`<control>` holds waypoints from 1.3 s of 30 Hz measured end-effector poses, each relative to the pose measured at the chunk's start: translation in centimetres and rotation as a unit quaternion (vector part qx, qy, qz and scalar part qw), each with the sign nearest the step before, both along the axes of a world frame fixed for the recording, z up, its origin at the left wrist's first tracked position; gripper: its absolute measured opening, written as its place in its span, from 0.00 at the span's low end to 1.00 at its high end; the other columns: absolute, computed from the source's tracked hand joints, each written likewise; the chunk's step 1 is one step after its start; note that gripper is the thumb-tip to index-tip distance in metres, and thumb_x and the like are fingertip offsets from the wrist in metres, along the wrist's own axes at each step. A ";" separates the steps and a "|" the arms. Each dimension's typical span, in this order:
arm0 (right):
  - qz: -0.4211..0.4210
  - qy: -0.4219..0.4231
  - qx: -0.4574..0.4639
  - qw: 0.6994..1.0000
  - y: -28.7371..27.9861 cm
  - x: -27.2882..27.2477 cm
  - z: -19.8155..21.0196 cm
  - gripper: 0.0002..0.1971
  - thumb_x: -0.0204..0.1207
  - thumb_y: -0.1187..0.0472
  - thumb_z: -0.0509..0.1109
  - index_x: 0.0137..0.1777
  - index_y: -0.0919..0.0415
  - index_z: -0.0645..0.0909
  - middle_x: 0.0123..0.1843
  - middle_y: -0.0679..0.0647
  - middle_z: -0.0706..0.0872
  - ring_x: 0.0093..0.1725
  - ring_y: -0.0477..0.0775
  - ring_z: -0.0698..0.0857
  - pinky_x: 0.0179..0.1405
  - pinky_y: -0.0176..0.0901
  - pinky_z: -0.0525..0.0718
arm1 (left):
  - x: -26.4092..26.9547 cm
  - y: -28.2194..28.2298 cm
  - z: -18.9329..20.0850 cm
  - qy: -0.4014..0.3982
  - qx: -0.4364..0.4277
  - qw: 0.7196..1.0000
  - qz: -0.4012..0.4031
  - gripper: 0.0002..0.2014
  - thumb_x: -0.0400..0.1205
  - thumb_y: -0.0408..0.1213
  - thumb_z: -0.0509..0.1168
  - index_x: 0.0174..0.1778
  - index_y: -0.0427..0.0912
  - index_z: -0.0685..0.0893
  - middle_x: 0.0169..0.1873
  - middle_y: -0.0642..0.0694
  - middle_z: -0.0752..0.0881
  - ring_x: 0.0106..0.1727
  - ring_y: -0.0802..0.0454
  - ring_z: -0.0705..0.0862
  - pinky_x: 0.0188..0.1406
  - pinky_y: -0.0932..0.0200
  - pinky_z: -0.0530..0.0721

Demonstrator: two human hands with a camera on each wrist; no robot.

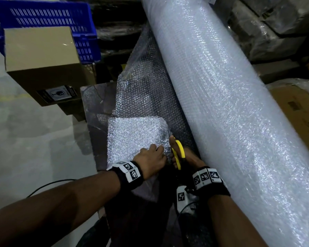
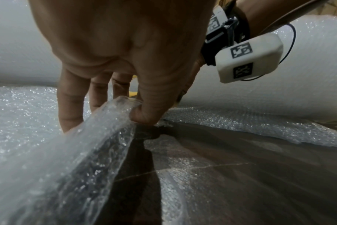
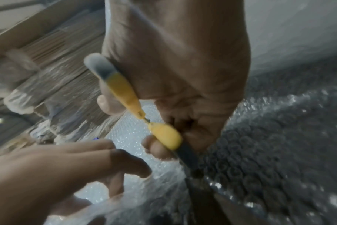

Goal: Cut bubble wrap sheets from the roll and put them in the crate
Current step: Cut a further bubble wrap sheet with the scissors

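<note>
Starting at the far left, a blue crate (image 1: 43, 20) is seen at the upper corner of the head view, its front partly hidden by a cardboard box (image 1: 41, 57) and its left edge cut off. Nearer the middle, the loose sheet (image 1: 136, 139) of bubble wrap is spread flat beside the roll (image 1: 230, 104), whose ends are cut off by the frame. A bunched edge of the sheet is pinched between thumb and curled fingers of the left hand (image 1: 151, 162). Just to its right, yellow-handled scissors (image 1: 178, 152) are gripped by the right hand (image 1: 189, 160), fingers curled through the handles. The blades are blurred and mostly hidden by the wrap, so how far apart they stand cannot be told. The cut line lies between the two hands, close against the roll.
</note>
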State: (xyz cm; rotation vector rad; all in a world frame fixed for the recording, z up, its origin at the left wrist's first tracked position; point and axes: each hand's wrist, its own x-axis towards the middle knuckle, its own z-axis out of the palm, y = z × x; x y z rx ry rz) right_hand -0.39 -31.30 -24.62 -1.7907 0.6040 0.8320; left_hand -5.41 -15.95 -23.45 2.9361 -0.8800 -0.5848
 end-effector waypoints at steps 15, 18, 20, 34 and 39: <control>0.017 -0.013 -0.003 1.000 0.8 1.8 -0.5 0.38 0.46 0.14 0.70 0.21 0.54 0.77 0.21 0.54 0.76 0.18 0.52 0.75 0.23 0.39 0.74 | 0.1 -0.2 -0.1 -0.007 0.001 1.000 0.009 0.16 0.90 0.35 0.51 0.70 0.34 0.74 0.66 0.34 0.72 0.67 0.33 0.73 0.51 0.41 0.81; 0.010 -0.009 0.002 1.000 0.7 1.8 -0.2 0.34 0.67 0.23 0.68 0.28 0.59 0.77 0.20 0.54 0.77 0.17 0.52 0.77 0.21 0.37 0.75 | 0.1 -0.2 -0.2 -0.007 0.000 1.000 0.003 0.16 0.90 0.34 0.51 0.71 0.35 0.74 0.66 0.34 0.72 0.68 0.33 0.72 0.52 0.40 0.82; 0.007 -0.021 -0.003 1.000 0.5 2.0 -0.5 0.32 0.73 0.28 0.68 0.31 0.60 0.77 0.21 0.54 0.77 0.18 0.52 0.77 0.23 0.38 0.75 | 0.2 -0.1 -0.3 -0.003 0.003 1.000 0.002 0.16 0.90 0.34 0.51 0.71 0.35 0.74 0.66 0.33 0.72 0.68 0.32 0.72 0.52 0.39 0.82; 0.010 0.014 0.034 0.999 1.7 3.5 -0.1 0.38 0.54 0.21 0.69 0.36 0.60 0.75 0.29 0.59 0.76 0.23 0.54 0.75 0.26 0.40 0.71 | 0.0 0.1 -0.3 -0.012 -0.056 0.998 0.001 0.23 0.85 0.37 0.44 0.62 0.32 0.82 0.57 0.30 0.80 0.59 0.28 0.81 0.40 0.36 0.84; 0.019 0.003 0.029 0.999 1.1 3.4 0.0 0.33 0.72 0.27 0.66 0.32 0.61 0.74 0.22 0.55 0.73 0.17 0.51 0.73 0.18 0.35 0.69 | 0.0 0.0 -0.1 -0.048 -0.044 0.998 0.008 0.20 0.88 0.34 0.46 0.65 0.30 0.78 0.61 0.31 0.77 0.63 0.29 0.78 0.47 0.37 0.83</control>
